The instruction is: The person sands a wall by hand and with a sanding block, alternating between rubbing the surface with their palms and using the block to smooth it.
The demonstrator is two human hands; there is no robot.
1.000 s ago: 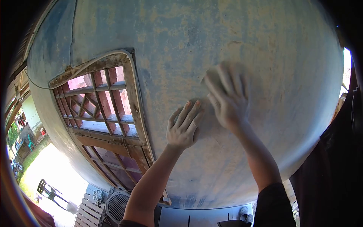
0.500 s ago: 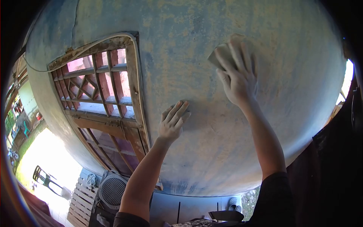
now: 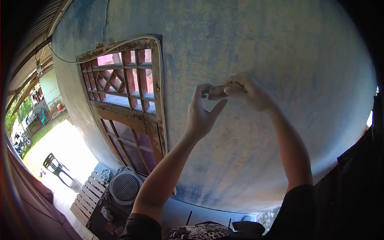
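Observation:
In front of the wall, my right hand [image 3: 256,95] grips a folded piece of brownish-grey sandpaper [image 3: 218,92], its thumb along the near side. My left hand [image 3: 203,114] is raised at the sandpaper's left end, thumb and fingers spread in a wide curve. Its index fingertip comes right up to that end, while the thumb points up below it. Pale dust coats both hands. Behind them stands the wall [image 3: 240,160], with worn blue and beige patches.
A wooden window frame [image 3: 120,76] with lattice bars is set in the wall at left, a cable [image 3: 104,52] running over its top. Below it are a round speaker [image 3: 125,188] and a slatted wooden bench [image 3: 86,202]. A dark chair [image 3: 58,168] stands outside.
My right hand has moved down and left, from pressing the sheet flat on the wall to gripping it folded. My left hand has lifted off the wall and moved up to it.

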